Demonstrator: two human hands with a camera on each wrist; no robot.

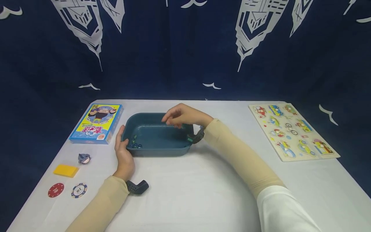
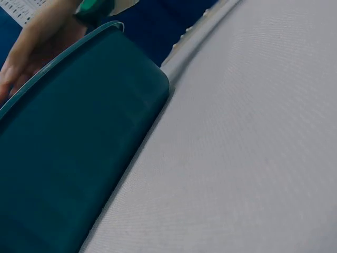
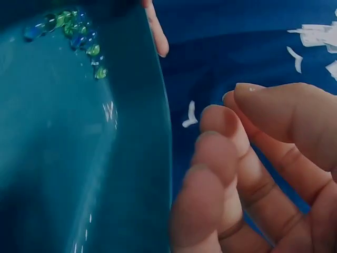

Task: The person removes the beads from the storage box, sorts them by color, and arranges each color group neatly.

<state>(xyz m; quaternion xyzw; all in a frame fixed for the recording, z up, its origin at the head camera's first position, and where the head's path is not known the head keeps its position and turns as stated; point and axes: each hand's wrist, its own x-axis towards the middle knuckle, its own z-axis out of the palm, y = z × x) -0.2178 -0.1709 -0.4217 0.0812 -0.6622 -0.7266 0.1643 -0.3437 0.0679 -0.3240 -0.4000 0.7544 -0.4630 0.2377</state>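
Note:
A dark teal plastic basin point(image 1: 157, 152) stands on the table, with several blue and green glass marbles point(image 1: 135, 145) clustered in its near left corner. My left hand point(image 1: 125, 158) grips the basin's left end, thumb at the rim and fingers along the outer wall. Above the basin's far right part hovers my right hand point(image 1: 185, 115), its fingers loosely bent. In the right wrist view, the thumb and fingers point(image 3: 213, 195) of that hand show nothing between them, beside the basin's rim. The left wrist view shows the basin's outer side wall point(image 2: 79, 137).
Left of the basin lie a blue and yellow box point(image 1: 97, 124), a small shark figure point(image 1: 84, 158), a yellow block point(image 1: 66, 170), a red chip point(image 1: 56, 190) and a white-and-blue chip point(image 1: 79, 190). A wooden picture puzzle board point(image 1: 292, 132) lies at the right. A dark patterned curtain point(image 1: 174, 58) hangs behind.

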